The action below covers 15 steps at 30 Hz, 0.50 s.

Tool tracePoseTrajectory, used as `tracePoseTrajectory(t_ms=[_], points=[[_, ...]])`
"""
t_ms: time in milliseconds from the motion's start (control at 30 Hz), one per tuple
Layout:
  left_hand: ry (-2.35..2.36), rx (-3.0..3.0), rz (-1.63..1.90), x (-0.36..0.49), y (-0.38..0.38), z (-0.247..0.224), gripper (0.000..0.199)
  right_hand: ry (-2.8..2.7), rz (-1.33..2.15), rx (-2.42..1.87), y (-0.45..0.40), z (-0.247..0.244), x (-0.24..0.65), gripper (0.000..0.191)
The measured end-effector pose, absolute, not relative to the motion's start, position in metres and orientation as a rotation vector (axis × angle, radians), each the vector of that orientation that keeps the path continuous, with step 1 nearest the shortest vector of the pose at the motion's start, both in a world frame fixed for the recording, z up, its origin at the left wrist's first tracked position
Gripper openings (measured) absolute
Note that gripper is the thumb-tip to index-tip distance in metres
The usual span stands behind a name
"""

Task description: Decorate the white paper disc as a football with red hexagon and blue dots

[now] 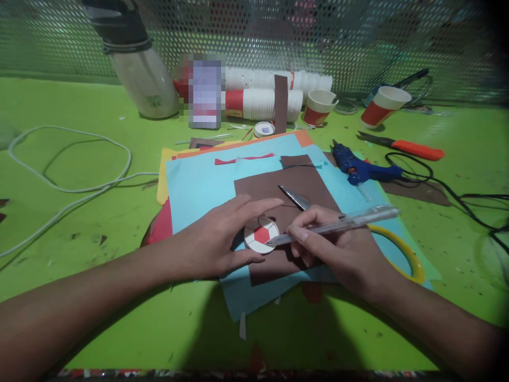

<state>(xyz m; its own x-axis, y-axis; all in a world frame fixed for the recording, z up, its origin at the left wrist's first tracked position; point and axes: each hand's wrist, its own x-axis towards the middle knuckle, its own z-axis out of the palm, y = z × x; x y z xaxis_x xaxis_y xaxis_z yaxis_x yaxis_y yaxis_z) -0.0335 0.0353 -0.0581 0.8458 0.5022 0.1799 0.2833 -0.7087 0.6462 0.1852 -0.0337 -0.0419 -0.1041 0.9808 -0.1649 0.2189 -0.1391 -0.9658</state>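
A small white disc (249,243) with a red hexagon and dark lines like a football lies on brown paper (274,271). My left hand (220,233) curls around its left side, thumb below and fingers above, steadying it. In my right hand (326,239) is a clear-barrelled pen (358,216), its tip on or just over the disc near the red shape. Scissors with a yellow handle (415,260) lie partly under my right hand, with their blades (292,196) showing beyond the fingers. Light blue sheets (199,185) are spread beneath the brown paper.
A blue glue gun (353,164) with a black cord and an orange-handled cutter (417,149) lie at the right. Paper cups (318,106), stacked cups (266,103), a blurred-out phone (205,95) and a bottle (143,79) line the back. A white cable (79,185) loops at the left.
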Motion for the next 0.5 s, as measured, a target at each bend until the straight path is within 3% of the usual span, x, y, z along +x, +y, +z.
tracePoseTrajectory(t_ms=[500], points=[[0.554, 2.395, 0.481, -0.0314, 0.0370, -0.0592, 0.067, -1.449, 1.298, -1.476, -0.0353, -0.0423, 0.1863, 0.013]])
